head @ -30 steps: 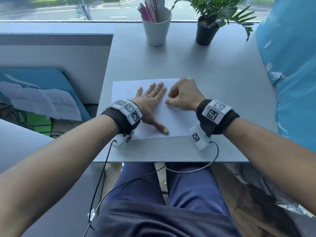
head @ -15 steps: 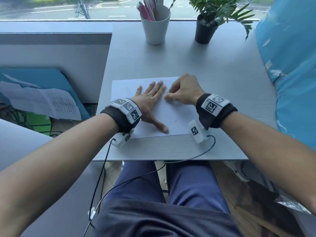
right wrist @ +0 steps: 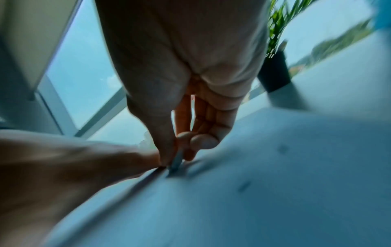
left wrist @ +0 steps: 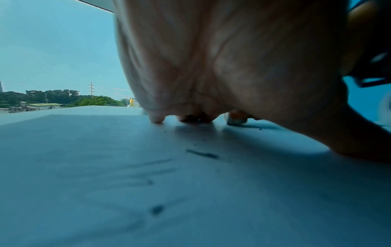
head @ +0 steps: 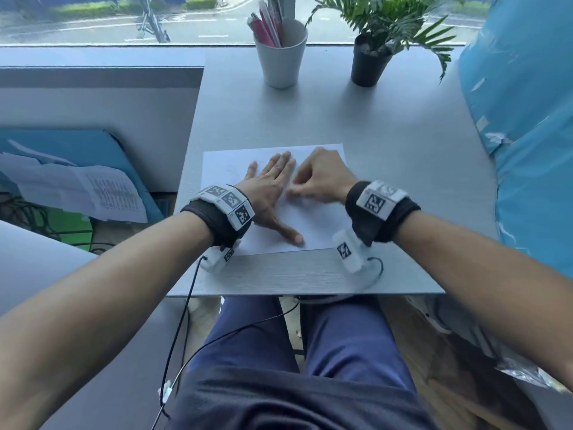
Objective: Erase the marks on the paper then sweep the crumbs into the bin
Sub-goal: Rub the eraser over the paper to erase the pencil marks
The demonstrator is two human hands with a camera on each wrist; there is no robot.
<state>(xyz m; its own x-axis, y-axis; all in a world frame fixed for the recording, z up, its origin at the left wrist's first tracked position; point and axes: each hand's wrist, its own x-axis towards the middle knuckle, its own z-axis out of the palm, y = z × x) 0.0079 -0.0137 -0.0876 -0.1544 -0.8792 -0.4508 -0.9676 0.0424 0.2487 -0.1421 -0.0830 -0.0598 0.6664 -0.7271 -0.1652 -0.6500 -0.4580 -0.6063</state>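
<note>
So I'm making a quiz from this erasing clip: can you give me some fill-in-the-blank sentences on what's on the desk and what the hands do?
1. The left hand lies ____ on the paper.
2. The right hand pinches a small ____ against the sheet.
3. The white cup holds ____.
4. The black pot holds a green ____.

Missing words: flat; eraser; pens; plant
</note>
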